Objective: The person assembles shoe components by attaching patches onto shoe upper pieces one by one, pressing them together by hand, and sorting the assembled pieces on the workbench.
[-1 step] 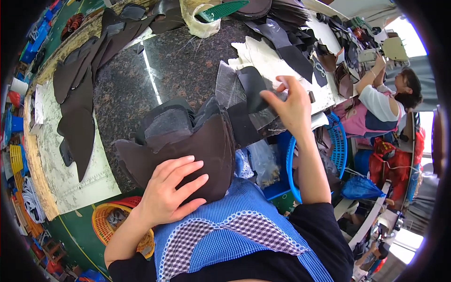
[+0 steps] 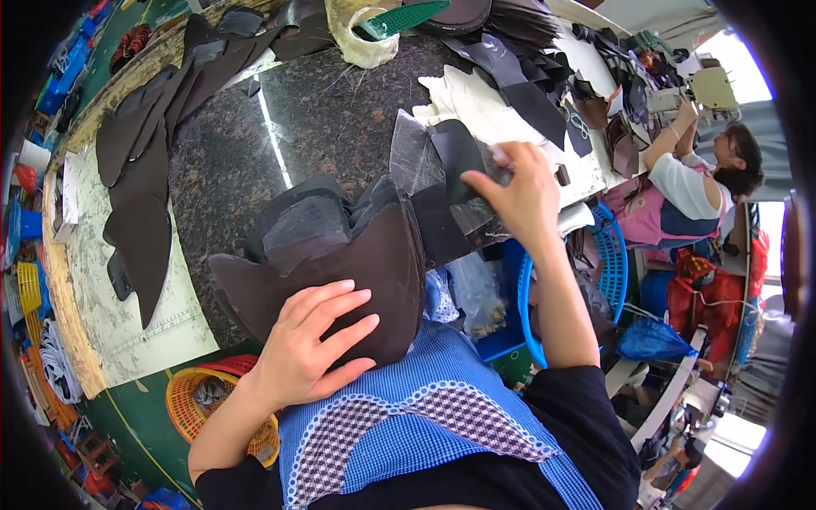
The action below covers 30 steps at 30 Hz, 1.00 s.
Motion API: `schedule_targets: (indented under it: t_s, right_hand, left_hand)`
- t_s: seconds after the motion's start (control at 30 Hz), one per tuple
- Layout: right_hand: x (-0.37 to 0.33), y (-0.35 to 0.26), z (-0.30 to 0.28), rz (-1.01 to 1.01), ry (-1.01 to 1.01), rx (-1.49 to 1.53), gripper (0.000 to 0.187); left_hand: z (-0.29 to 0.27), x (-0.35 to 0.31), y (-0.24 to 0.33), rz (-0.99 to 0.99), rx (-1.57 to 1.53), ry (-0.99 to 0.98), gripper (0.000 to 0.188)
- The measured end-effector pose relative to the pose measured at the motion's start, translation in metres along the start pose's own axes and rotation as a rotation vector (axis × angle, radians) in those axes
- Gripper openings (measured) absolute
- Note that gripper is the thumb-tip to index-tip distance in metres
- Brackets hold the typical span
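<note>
My left hand [image 2: 312, 340] lies with its fingers spread on a stack of dark brown leather-like pieces [image 2: 374, 263], which rests at the near edge of the dark speckled stone slab [image 2: 229, 170]. Grey curved edges show along the far side of this stack. To the right, my right hand [image 2: 523, 191] hovers with thumb and fingers apart, next to a black curved piece [image 2: 456, 153]. That piece overlaps a greyish translucent piece [image 2: 415, 157] and a black square one [image 2: 438, 225]. I cannot tell whether the right fingertips touch anything.
Long dark pieces [image 2: 140, 225] hang over the left side. White sheets [image 2: 476, 106] and dark scraps lie at the far right. A green brush-like tool [image 2: 404, 19] sits in a pale roll. A blue basket [image 2: 614, 255] and an orange basket [image 2: 183, 399] stand below. Another person [image 2: 697, 183] works at right.
My right hand has shifted slightly left and down, and its fingers have drawn in a little. The left hand and the stack have barely moved.
</note>
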State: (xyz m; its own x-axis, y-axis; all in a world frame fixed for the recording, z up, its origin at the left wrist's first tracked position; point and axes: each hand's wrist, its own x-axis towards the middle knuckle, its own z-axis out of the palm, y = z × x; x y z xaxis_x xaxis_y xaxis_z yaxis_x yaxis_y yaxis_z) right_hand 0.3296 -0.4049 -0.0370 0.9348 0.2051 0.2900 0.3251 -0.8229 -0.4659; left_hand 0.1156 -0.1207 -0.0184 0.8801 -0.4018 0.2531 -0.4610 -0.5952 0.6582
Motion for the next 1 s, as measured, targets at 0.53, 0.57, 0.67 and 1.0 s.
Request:
schedule_targets:
  t_s: [0.53,0.57,0.67,1.0]
  right_hand:
    - [-0.046,-0.115,-0.064,-0.202,-0.677,0.725,0.023]
    - [-0.054,-0.121,-0.056,-0.129,-0.765,0.786,0.024]
    - [-0.058,-0.103,-0.046,0.001,-1.044,0.749,0.021]
    - [-0.052,-0.112,0.022,0.017,-0.594,0.599,0.021]
  left_hand:
    - [-0.025,0.014,0.025,-0.501,-0.738,0.198,0.050]
    - [-0.025,0.006,0.029,-0.562,-0.691,0.078,0.023]
    - [-0.012,-0.016,0.030,-0.584,-0.662,0.336,0.009]
    - [-0.006,0.004,-0.019,-0.737,-0.414,0.487,0.025]
